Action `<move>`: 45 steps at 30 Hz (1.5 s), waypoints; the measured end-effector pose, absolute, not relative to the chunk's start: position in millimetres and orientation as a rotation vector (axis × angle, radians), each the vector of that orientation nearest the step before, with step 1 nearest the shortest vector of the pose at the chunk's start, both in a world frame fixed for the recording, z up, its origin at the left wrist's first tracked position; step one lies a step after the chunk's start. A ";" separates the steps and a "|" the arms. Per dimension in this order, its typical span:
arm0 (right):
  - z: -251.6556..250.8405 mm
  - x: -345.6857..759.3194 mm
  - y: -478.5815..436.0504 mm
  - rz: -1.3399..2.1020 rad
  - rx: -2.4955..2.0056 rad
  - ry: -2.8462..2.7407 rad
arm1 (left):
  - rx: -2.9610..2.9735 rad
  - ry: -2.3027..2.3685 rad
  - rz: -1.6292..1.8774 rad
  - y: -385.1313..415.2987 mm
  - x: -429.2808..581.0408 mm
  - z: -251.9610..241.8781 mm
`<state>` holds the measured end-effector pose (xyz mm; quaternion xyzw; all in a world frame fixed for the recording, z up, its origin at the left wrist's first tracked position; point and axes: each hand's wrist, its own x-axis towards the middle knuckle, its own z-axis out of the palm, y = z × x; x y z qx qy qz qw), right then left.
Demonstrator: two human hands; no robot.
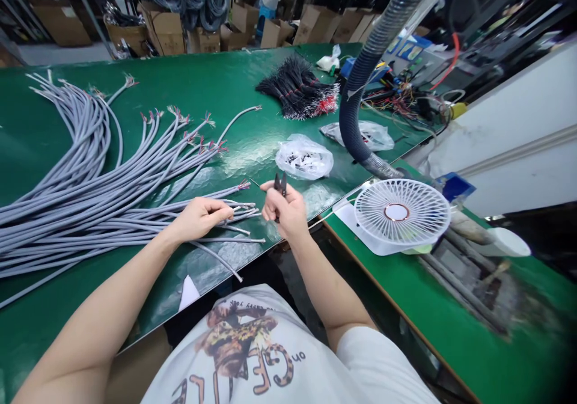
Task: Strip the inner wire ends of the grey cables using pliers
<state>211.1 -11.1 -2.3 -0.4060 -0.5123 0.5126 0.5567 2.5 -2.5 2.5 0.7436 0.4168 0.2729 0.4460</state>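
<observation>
My left hand (201, 217) is closed in a pinch around a grey cable near its end, low over the front part of the bench. Beneath and beside it lie more grey cables (112, 223), several with stripped ends showing thin coloured wires. My right hand (288, 211) is closed around small black pliers (280, 184), whose jaws point up and away from me. A thin dark line sticks out left of its fingertips; I cannot tell what it is. The two hands are apart, with cable ends between them.
Beyond my right hand are a clear plastic bag of small parts (304, 156), a second bag (360, 134) and a bundle of black wires (300, 88). A ribbed hose (354, 103) hangs at the right, near a white fan (401, 213). The green bench (216, 82) has its edge before me.
</observation>
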 end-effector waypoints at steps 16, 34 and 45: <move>22.9 213.6 -6.2 -0.044 -0.815 -2.878 | 1.824 0.983 0.501 -4.2 1.3 6.7; -10.7 201.8 10.2 1.547 -0.944 -1.787 | 1.845 0.990 0.622 -1.7 -2.3 4.4; 2.4 204.8 -1.7 0.961 -0.942 -1.774 | 1.824 1.064 0.771 -0.7 -0.3 1.2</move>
